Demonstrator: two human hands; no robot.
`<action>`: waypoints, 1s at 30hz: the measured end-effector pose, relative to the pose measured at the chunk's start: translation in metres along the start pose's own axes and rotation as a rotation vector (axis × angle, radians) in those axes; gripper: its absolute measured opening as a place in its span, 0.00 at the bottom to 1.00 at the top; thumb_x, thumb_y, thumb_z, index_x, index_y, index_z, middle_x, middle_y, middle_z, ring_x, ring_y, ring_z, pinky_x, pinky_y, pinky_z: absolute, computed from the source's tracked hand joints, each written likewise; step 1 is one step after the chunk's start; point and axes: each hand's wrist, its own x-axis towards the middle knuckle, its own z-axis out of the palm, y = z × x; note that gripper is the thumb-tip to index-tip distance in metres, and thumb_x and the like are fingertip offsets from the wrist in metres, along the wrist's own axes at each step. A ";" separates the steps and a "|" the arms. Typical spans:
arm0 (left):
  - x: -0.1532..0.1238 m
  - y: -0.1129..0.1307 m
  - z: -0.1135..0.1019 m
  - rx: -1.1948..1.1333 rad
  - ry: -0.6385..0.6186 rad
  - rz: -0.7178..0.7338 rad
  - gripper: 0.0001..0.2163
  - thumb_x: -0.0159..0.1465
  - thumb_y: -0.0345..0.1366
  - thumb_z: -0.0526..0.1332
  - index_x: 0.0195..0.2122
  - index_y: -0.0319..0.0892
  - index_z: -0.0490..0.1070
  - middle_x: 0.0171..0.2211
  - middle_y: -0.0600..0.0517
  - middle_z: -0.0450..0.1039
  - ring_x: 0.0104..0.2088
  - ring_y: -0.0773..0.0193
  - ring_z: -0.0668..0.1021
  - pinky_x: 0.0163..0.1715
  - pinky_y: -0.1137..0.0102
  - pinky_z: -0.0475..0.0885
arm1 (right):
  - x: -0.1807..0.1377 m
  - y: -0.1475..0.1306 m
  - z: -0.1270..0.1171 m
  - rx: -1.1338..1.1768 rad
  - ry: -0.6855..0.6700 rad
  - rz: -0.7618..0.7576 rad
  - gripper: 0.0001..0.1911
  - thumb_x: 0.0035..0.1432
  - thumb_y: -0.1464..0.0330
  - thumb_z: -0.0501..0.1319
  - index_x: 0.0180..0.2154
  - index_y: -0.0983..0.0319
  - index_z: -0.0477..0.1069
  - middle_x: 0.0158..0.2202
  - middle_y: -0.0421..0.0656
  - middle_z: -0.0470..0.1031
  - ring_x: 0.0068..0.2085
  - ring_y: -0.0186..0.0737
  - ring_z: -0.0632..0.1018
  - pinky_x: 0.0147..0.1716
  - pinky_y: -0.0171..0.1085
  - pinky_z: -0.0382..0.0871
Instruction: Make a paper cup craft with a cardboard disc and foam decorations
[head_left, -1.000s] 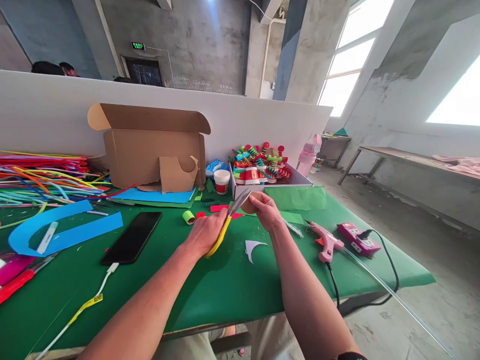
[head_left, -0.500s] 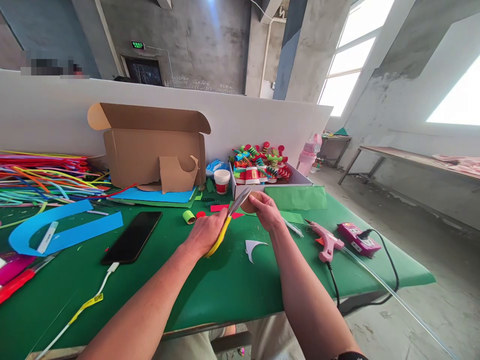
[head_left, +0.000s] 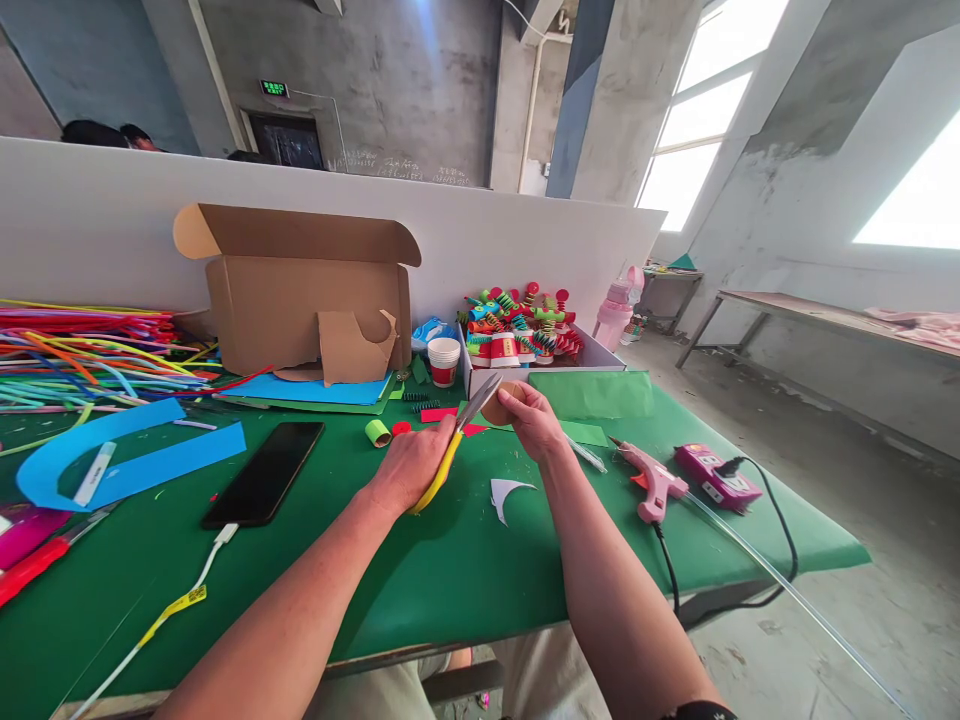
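My left hand (head_left: 411, 462) grips a pair of yellow-handled scissors (head_left: 448, 468), its blades pointing up and to the right. A small round piece of brown cardboard (head_left: 498, 406) is pinched in my right hand (head_left: 534, 420), close beside the blade tips. Whether the blades touch its edge I cannot tell. Below the hands a curved white paper scrap (head_left: 510, 497) lies on the green table (head_left: 450, 590). Just beyond the scissors are red paper strips (head_left: 439, 415), a light green paper roll (head_left: 378, 433) and dark coiled pipe cleaners (head_left: 429, 405).
A pink glue gun (head_left: 654, 482) and a purple power box (head_left: 718, 478) lie at the right, with cables. Paper cups (head_left: 443, 362) and a tray (head_left: 592, 362) of colourful figures stand behind. At the left are a phone (head_left: 264, 474), blue paper (head_left: 202, 462) and a cardboard box (head_left: 300, 310).
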 end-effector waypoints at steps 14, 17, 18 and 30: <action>-0.001 0.005 -0.004 -0.032 -0.014 -0.007 0.12 0.69 0.33 0.47 0.49 0.38 0.64 0.29 0.43 0.79 0.33 0.50 0.83 0.29 0.67 0.72 | 0.000 -0.001 -0.001 -0.042 0.006 -0.003 0.19 0.37 0.57 0.76 0.31 0.59 0.77 0.29 0.38 0.77 0.31 0.35 0.74 0.35 0.35 0.68; -0.001 0.006 -0.005 -0.048 -0.024 0.000 0.12 0.69 0.33 0.47 0.50 0.38 0.64 0.30 0.43 0.79 0.33 0.50 0.83 0.29 0.67 0.72 | -0.001 -0.004 -0.002 -0.056 -0.004 0.002 0.19 0.36 0.57 0.76 0.30 0.60 0.77 0.28 0.37 0.76 0.30 0.34 0.73 0.34 0.34 0.67; -0.001 0.006 -0.005 -0.057 -0.025 0.005 0.12 0.69 0.33 0.47 0.50 0.39 0.64 0.30 0.43 0.79 0.33 0.50 0.83 0.28 0.67 0.72 | -0.001 -0.005 -0.002 -0.062 -0.003 0.007 0.19 0.36 0.57 0.76 0.30 0.60 0.77 0.27 0.37 0.76 0.30 0.34 0.73 0.33 0.34 0.67; 0.001 -0.007 0.000 -0.093 0.104 -0.121 0.12 0.69 0.37 0.48 0.49 0.39 0.63 0.30 0.44 0.79 0.33 0.49 0.82 0.29 0.66 0.70 | -0.004 -0.013 0.000 -0.098 0.038 0.000 0.20 0.35 0.58 0.75 0.29 0.58 0.72 0.28 0.36 0.75 0.31 0.36 0.73 0.32 0.34 0.65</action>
